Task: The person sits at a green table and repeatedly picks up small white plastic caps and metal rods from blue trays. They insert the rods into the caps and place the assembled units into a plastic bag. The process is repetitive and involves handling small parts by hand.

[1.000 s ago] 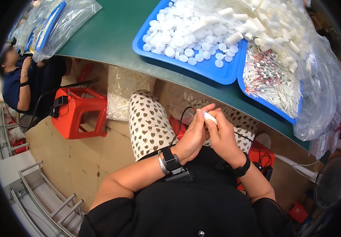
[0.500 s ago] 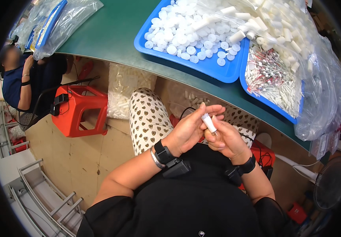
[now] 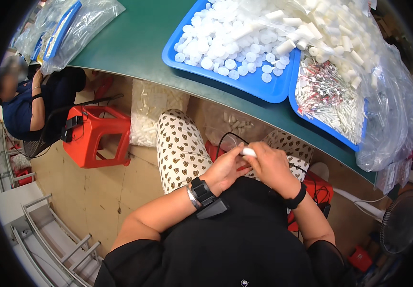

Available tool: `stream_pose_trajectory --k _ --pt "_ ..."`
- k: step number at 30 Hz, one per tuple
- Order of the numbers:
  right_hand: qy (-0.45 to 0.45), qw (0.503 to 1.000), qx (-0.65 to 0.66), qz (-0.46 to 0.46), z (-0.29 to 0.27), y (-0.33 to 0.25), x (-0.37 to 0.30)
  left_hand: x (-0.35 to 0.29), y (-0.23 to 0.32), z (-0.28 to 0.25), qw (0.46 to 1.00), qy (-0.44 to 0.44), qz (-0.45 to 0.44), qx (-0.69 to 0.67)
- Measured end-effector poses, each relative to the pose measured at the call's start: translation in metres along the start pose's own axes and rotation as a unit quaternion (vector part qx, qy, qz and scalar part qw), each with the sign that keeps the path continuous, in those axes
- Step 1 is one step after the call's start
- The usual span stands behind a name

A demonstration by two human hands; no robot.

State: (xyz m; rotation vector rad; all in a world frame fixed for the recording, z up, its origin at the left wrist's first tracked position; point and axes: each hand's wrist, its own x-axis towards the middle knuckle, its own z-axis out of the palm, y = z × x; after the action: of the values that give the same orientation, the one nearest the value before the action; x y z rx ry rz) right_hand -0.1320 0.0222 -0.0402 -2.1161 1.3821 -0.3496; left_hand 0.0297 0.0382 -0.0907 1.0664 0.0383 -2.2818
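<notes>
White cylindrical piece (image 3: 249, 152) is between the fingertips of left hand (image 3: 224, 172) and right hand (image 3: 276, 167), its long axis seemingly running from one to other. Right fingers pinch it narrowly; left fingers are beside its end, their grip I cannot tell.

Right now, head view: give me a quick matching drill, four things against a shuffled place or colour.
1. small white piece
2. translucent discs
3. stool at left
4. fan

A. red
B. near the picture's right edge
C. held by the right hand
D. in a blue tray

Pairs: 1-C, 2-D, 3-A, 4-B
</notes>
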Motion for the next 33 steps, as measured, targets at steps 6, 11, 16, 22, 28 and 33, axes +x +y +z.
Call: stream_pose_trajectory --k 6,11,16,22,28,33 --pt "-0.136 0.97 -0.091 0.183 0.007 0.047 0.016 -0.009 0.022 -0.005 0.996 0.058 0.055 0.028" --pt "0.059 0.997 -0.006 -0.044 -0.048 0.004 0.002 -0.038 0.062 0.035 0.923 -0.004 0.267 0.278" --pt "0.278 0.943 -0.15 -0.107 -0.12 -0.005 0.009 -0.049 0.098 0.078 0.747 0.005 0.473 0.468" --pt "0.243 0.932 -0.262 -0.06 -0.148 0.033 0.02 -0.008 0.14 0.112 0.427 0.04 0.614 0.663" --pt "0.183 0.946 -0.261 -0.062 -0.153 0.041 0.023 0.015 0.155 0.12 0.413 0.059 0.544 0.728" --pt "0.231 0.955 -0.185 -0.029 -0.151 0.041 0.015 0.015 0.157 0.122 0.417 0.047 0.524 0.741"
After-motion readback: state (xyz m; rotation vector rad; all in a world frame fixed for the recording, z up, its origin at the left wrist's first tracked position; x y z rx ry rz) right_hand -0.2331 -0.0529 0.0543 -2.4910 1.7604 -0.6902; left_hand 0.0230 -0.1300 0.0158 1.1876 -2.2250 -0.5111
